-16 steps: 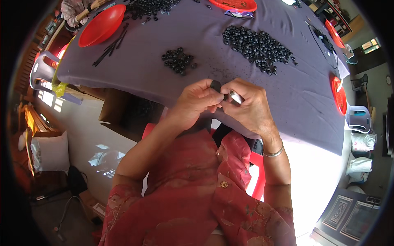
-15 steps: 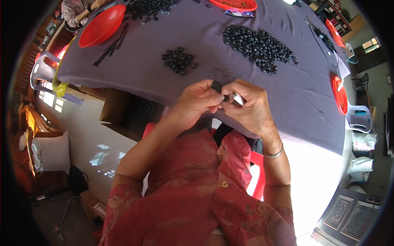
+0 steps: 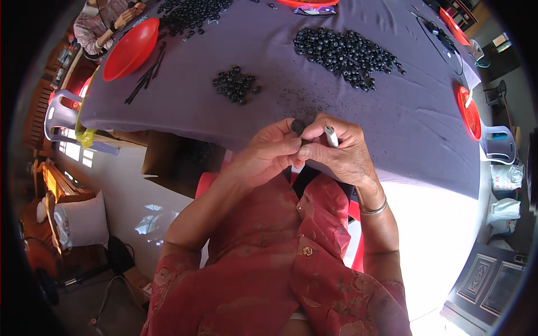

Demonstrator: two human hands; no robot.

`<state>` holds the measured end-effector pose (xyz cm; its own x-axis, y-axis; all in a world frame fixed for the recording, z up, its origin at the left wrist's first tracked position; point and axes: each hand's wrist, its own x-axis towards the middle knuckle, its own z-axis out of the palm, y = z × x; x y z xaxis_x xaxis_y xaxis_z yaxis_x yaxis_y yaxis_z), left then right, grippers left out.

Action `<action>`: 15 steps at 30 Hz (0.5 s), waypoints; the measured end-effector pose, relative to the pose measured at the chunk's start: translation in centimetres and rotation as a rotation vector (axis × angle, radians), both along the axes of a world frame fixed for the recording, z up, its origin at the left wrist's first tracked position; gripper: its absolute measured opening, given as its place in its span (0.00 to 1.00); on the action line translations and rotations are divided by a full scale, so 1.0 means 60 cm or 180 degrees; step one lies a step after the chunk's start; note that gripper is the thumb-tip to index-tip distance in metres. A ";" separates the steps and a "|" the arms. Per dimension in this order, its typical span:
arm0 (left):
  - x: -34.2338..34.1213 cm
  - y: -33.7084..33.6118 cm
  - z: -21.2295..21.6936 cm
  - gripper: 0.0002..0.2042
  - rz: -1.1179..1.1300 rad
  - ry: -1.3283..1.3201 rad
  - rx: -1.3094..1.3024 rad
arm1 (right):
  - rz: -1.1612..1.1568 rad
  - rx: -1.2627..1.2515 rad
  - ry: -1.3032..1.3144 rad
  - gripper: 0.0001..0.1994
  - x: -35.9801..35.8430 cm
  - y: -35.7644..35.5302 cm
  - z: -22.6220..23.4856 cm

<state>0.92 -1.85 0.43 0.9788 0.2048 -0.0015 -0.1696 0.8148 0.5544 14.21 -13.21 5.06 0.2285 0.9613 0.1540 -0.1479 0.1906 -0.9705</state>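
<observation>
Both my hands meet over the near edge of the cloth-covered table. My left hand (image 3: pixel 269 148) is closed, pinching a small black rubber-like piece (image 3: pixel 298 126) between thumb and fingers. My right hand (image 3: pixel 344 151) is wrapped round a small hand tool with a pale, shiny end (image 3: pixel 331 136); its working end is hidden by the fingers. The right thumb presses in close to the black piece. Beyond my hands lies a small heap of round black pieces (image 3: pixel 235 84), and farther right a larger heap of similar pieces with holes (image 3: pixel 342 56).
A purple-grey cloth (image 3: pixel 185 106) covers the table, with dark crumbs beyond my hands. Black strips (image 3: pixel 148 75) lie by a red basin (image 3: pixel 131 49) at left. Another person's hand (image 3: pixel 124 18) is at the far left. Under the table edge stands a cardboard box (image 3: pixel 159 157).
The tool in my right hand has tilted, so its pale end now points more upward, and the right thumb has come forward against the piece. The whole view has shifted slightly.
</observation>
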 end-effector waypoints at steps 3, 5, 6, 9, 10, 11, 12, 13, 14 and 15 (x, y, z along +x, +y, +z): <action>-0.002 0.004 -0.002 0.07 -0.0060 -0.0006 0.0104 | 0.0145 -0.0017 0.0220 0.03 0.002 0.001 -0.003; -0.002 0.006 -0.003 0.09 -0.0063 0.0014 0.0228 | 0.0201 -0.0053 0.0386 0.02 0.004 0.003 -0.004; -0.001 0.007 -0.001 0.09 -0.0092 -0.0017 0.0140 | 0.0210 -0.0090 0.0367 0.02 0.005 0.003 -0.003; -0.003 0.008 0.005 0.09 -0.0080 -0.0033 0.0045 | 0.0021 -0.0241 0.0211 0.06 0.006 0.002 0.008; -0.004 0.007 0.007 0.09 -0.0047 -0.0022 0.0036 | -0.0185 -0.0355 0.0069 0.10 0.006 0.001 0.011; -0.005 0.008 0.007 0.09 -0.0033 -0.0023 0.0051 | -0.0170 -0.0340 0.0067 0.10 0.011 -0.002 0.012; -0.006 0.008 0.008 0.09 0.0047 -0.0087 0.0056 | -0.0355 -0.0417 -0.0511 0.13 0.020 -0.008 0.012; -0.006 0.009 0.009 0.09 0.0125 -0.0150 0.0064 | -0.0541 -0.0488 -0.1090 0.15 0.023 -0.011 0.013; -0.006 0.009 0.011 0.09 0.0136 -0.0150 0.0083 | -0.0533 -0.0467 -0.1088 0.15 0.019 -0.012 0.013; -0.006 0.010 0.013 0.08 0.0225 -0.0196 0.0074 | -0.0662 -0.0290 -0.1504 0.15 0.014 -0.014 0.013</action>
